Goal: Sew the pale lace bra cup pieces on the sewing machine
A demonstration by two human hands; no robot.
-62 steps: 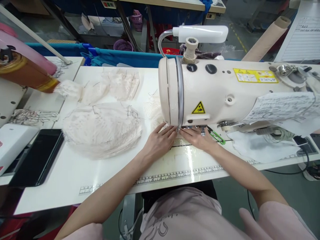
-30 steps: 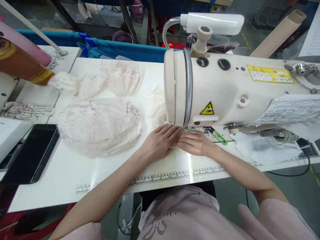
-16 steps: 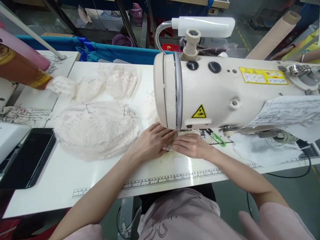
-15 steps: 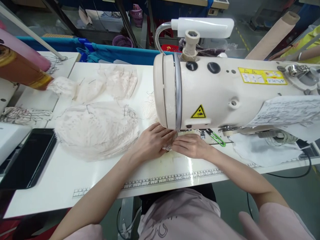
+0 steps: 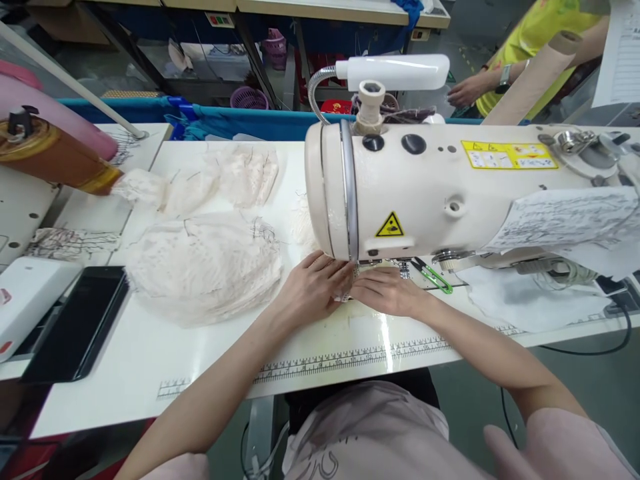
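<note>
My left hand (image 5: 313, 288) and my right hand (image 5: 387, 292) lie close together on the white table (image 5: 150, 353), right under the head of the cream sewing machine (image 5: 425, 190). Their fingertips meet on a small piece of pale lace (image 5: 347, 293) at the needle area, mostly hidden by the fingers and the machine head. Both hands have their fingers pressed down and pinched on that piece. A large heap of pale lace pieces (image 5: 205, 267) sits just left of my left hand.
More lace pieces (image 5: 225, 177) lie at the back of the table. A black phone (image 5: 75, 323) rests at the left edge. Green-handled snips (image 5: 433, 277) lie under the machine arm. A person in a yellow shirt (image 5: 530, 40) stands behind, beside a cardboard roll (image 5: 535, 77).
My hands have stayed at the needle, shifting slightly together. The person in yellow has come further into view at the back right. The camera has tilted a little.
</note>
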